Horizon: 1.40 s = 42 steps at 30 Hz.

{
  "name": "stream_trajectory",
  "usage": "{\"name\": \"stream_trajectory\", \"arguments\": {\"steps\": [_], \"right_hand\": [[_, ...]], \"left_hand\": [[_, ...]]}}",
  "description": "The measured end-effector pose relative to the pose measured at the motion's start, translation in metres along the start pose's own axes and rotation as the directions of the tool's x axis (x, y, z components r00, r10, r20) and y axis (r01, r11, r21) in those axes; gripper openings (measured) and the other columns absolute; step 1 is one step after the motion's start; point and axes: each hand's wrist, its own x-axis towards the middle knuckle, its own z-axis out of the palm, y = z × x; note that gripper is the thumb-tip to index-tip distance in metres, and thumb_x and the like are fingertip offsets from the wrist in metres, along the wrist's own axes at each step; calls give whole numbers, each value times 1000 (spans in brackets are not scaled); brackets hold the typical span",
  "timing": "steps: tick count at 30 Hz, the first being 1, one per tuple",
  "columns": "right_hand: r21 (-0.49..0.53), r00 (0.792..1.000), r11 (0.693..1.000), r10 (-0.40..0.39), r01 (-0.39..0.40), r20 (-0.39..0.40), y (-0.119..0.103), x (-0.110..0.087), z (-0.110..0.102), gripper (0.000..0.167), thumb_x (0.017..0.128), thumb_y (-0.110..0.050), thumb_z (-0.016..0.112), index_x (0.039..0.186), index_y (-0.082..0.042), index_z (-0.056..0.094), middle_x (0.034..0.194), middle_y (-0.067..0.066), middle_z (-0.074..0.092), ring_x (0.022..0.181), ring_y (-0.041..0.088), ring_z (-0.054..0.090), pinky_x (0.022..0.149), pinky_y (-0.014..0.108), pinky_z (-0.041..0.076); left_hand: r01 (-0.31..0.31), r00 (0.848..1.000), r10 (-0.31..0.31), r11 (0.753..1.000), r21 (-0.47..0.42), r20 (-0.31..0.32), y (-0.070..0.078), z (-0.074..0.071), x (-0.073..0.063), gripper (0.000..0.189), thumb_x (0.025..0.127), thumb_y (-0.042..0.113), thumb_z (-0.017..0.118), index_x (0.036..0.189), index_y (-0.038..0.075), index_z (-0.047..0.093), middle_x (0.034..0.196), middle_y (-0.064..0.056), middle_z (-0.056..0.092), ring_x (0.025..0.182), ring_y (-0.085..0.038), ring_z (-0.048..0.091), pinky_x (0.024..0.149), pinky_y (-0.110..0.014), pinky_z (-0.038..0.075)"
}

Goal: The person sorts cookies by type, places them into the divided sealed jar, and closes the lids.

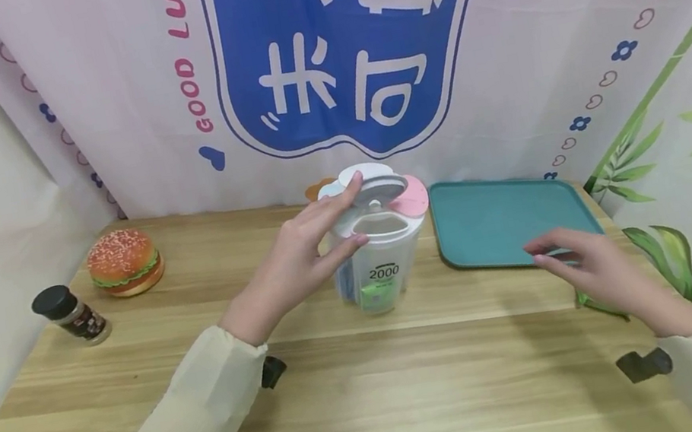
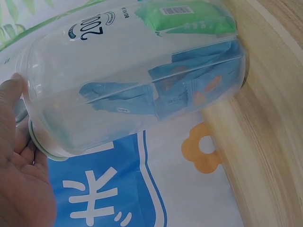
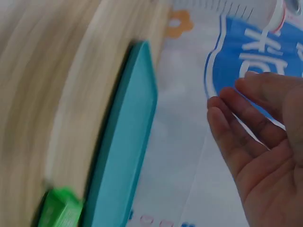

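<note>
A clear plastic storage jar (image 1: 389,262) marked "2000" stands on the table, its grey flip lid (image 1: 379,189) raised over the pour opening. Blue packets (image 2: 199,78) and a green packet (image 2: 189,18) lie inside it. My left hand (image 1: 298,259) is at the jar's top, index fingertip by the raised lid and thumb at the opening's rim; its fingers are mostly straight. My right hand (image 1: 595,268) hovers near the front right of the teal tray (image 1: 506,218), fingers loosely bent and holding nothing. Beneath it lies another green packet (image 3: 60,210), partly hidden in the head view.
A toy hamburger (image 1: 125,261) and a black-capped seasoning bottle (image 1: 72,316) are at the table's left. Behind the table hangs a printed cloth (image 1: 166,178). Pink, white and orange petal shapes surround the jar's top.
</note>
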Motion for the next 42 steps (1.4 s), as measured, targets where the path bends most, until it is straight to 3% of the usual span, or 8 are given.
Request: {"name": "stream_trajectory", "arguments": {"steps": [8, 12, 15, 18, 20, 27, 33, 42], "right_hand": [[-153, 987, 981, 136, -122, 84, 47, -36, -14, 19, 98, -4, 71, 117, -4, 74, 112, 16, 78, 98, -9, 66, 77, 21, 63], [-202, 979, 971, 157, -129, 129, 65, -51, -16, 22, 93, 1, 75, 115, 1, 74, 112, 20, 77, 98, 18, 74, 77, 37, 66], [-232, 972, 964, 171, -131, 163, 74, -59, -16, 25, 89, 4, 76, 114, 5, 74, 112, 24, 76, 100, 42, 72, 79, 50, 65], [-247, 951, 953, 229, -175, 209, 79, -65, -16, 28, 91, 3, 75, 118, 8, 71, 116, 29, 73, 106, 51, 68, 83, 59, 61], [-249, 937, 947, 263, -205, 230, 80, -67, -15, 30, 92, 3, 73, 121, 10, 68, 119, 32, 71, 108, 53, 67, 86, 61, 60], [-263, 923, 936, 300, -235, 243, 82, -67, -13, 38, 90, 3, 74, 126, 13, 65, 123, 37, 68, 104, 52, 69, 85, 62, 60], [-274, 897, 921, 350, -276, 270, 84, -64, -13, 43, 92, 0, 74, 130, 15, 61, 127, 41, 64, 103, 54, 69, 84, 63, 60], [-281, 889, 916, 363, -286, 280, 83, -63, -14, 46, 92, -2, 75, 130, 20, 58, 127, 44, 62, 110, 60, 63, 90, 68, 56]], "left_hand": [[6, 1000, -6, 1000, 10, 8, 0, -1, 1, 77, 100, 28, 73, 165, 24, 33, 162, -7, 51, 149, -29, 52, 121, -47, 47], [14, 1000, -14, 1000, 11, 13, 0, -1, 0, 77, 100, 28, 73, 165, 23, 33, 162, -7, 51, 149, -29, 51, 122, -47, 46], [12, 1000, -12, 1000, 7, 11, 0, -2, 0, 77, 100, 27, 74, 165, 23, 34, 162, -7, 51, 149, -29, 51, 122, -47, 46], [10, 1000, -10, 1000, 8, 11, 0, -1, 0, 77, 100, 28, 73, 165, 24, 33, 162, -6, 52, 149, -28, 52, 122, -47, 47], [9, 1000, -9, 1000, 9, 12, 0, -1, 0, 76, 100, 27, 73, 165, 24, 33, 162, -6, 52, 148, -28, 52, 122, -46, 47], [18, 1000, -19, 1000, 10, 16, 0, -1, 0, 76, 100, 28, 72, 165, 24, 33, 161, -6, 52, 148, -27, 53, 121, -45, 47], [14, 1000, -14, 1000, 5, 15, -1, -1, 0, 76, 101, 27, 72, 165, 23, 33, 161, -7, 53, 147, -28, 53, 121, -46, 47], [16, 1000, -16, 1000, 1, 15, 0, -1, -1, 77, 100, 29, 72, 165, 26, 32, 163, -6, 50, 148, -28, 52, 120, -47, 48]]}}
